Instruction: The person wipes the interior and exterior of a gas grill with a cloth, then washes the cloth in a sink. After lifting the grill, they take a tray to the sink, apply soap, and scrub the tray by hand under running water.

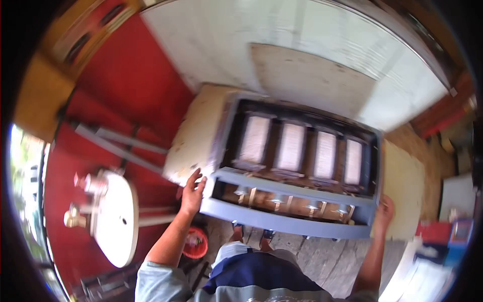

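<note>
Head view: torso in a blue and grey shirt (251, 282) fills the bottom edge, two sandalled feet (250, 234) visible below it. Left hand (192, 191) rests flat, fingers spread open, against the near-left corner of a grey-framed burner unit (297, 173). Right hand (384, 211) grips the near-right corner; fingers curl behind the frame, closure cannot be told. Unit sits tilted between both hands, showing four pale ceramic panels (302, 148) and a row of brass fittings (294, 201). Floor (322, 256) is rough concrete. Red wall (131, 75) left, white round table (115, 216) on its side, red bucket (195, 242) beside the left forearm.
</note>
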Action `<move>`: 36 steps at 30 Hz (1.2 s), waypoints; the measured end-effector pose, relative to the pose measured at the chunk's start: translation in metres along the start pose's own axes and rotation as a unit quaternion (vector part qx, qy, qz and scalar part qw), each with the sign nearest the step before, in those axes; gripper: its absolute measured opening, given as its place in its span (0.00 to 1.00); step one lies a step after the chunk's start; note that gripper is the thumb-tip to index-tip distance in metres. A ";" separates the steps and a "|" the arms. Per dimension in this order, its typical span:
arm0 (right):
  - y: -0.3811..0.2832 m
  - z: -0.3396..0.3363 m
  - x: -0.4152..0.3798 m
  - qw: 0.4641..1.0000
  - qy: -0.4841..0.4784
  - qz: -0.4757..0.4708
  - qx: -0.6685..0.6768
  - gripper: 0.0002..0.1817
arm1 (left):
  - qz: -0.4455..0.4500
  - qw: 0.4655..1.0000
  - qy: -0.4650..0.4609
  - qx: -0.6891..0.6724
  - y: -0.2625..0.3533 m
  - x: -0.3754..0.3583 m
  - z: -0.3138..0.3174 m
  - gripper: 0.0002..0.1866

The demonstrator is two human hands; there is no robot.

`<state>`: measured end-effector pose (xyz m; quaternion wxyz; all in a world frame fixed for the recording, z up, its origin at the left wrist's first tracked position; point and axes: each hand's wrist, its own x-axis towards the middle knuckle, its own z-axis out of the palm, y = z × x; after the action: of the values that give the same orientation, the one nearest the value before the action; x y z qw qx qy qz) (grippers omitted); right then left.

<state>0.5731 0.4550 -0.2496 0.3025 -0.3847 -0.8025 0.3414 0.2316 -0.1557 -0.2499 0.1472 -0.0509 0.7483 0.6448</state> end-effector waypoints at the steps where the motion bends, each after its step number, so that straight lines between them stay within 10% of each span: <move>1: -0.028 -0.011 0.009 0.999 0.023 -0.019 -0.032 0.18 | 0.039 0.994 0.071 0.079 0.027 -0.034 -0.003 0.27; 4: -0.110 -0.017 0.025 0.999 0.019 -0.011 0.024 0.21 | 0.198 0.900 0.041 0.386 0.019 -0.115 -0.044 0.33; 7: -0.179 0.053 0.034 0.971 -0.019 -0.190 0.146 0.21 | 0.006 0.848 -0.093 0.521 -0.017 -0.201 -0.073 0.37; 13: -0.363 0.160 -0.037 0.892 -0.241 -0.331 0.192 0.20 | -0.081 0.899 0.125 0.412 -0.057 -0.334 -0.088 0.39; 16: -0.432 0.197 -0.081 0.777 -0.223 -0.572 0.142 0.19 | -0.050 0.885 0.278 0.369 -0.085 -0.378 -0.086 0.38; 19: -0.492 0.214 -0.140 0.705 -0.333 -0.590 0.212 0.19 | -0.052 0.847 0.427 0.313 -0.095 -0.421 -0.087 0.38; 23: -0.535 0.231 -0.219 0.568 -0.471 -0.638 0.218 0.18 | -0.100 0.733 0.628 0.242 -0.110 -0.502 -0.085 0.40; 29: -0.554 0.240 -0.312 0.320 -0.689 -0.647 0.061 0.22 | -0.437 0.297 0.826 0.197 -0.152 -0.676 -0.001 0.43; 31: -0.559 0.231 -0.339 0.213 -0.665 -0.709 0.099 0.24 | -0.552 0.185 0.813 -0.024 -0.162 -0.711 0.052 0.47; 35: -0.542 0.239 -0.388 0.122 -0.669 -0.729 0.075 0.23 | -0.438 0.204 0.829 -0.282 -0.226 -0.742 0.152 0.50; 36: -0.536 0.247 -0.402 0.072 -0.677 -0.725 0.106 0.23 | -0.266 0.264 0.814 -0.444 -0.216 -0.741 0.162 0.46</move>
<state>0.3774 -0.2066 -0.0652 -0.2334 0.8168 -0.5056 0.1507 1.0194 -0.1161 -0.2635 -0.4212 -0.8025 0.0179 0.4223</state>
